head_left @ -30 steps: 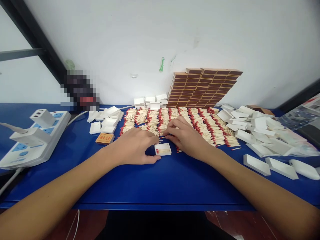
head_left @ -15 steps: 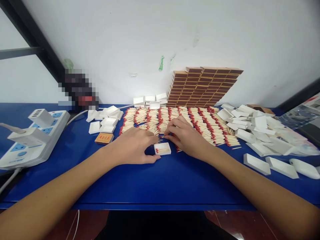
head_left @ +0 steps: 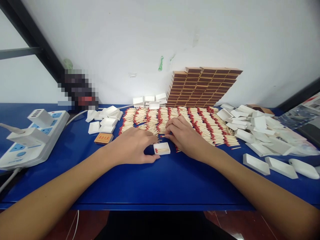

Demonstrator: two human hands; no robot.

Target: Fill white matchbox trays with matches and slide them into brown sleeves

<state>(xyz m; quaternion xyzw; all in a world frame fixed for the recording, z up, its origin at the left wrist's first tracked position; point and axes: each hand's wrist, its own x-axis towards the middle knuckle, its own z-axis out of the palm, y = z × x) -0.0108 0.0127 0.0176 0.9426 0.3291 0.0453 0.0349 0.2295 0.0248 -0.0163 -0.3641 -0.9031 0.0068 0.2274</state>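
L hand [head_left: 136,145] palm-down w/ thumb [head_left: 151,158] spread; R hand [head_left: 184,137] w/ fingers [head_left: 173,124] curled.

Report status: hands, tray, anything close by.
Left hand around left end of matchbox tray; right hand at near edge of match rows; grips unclear. Few red-headed matches inside tray. Orange matchbox beside left wrist.

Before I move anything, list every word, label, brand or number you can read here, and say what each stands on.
"安全火柴", in red on the top of the orange matchbox; small, with the last character soft.
Power strip: faint blue print near its front end, too blurred to read.
Package at the right edge: print too small and blurred to read.
Stacked boxes: no readable text on the brown sides.
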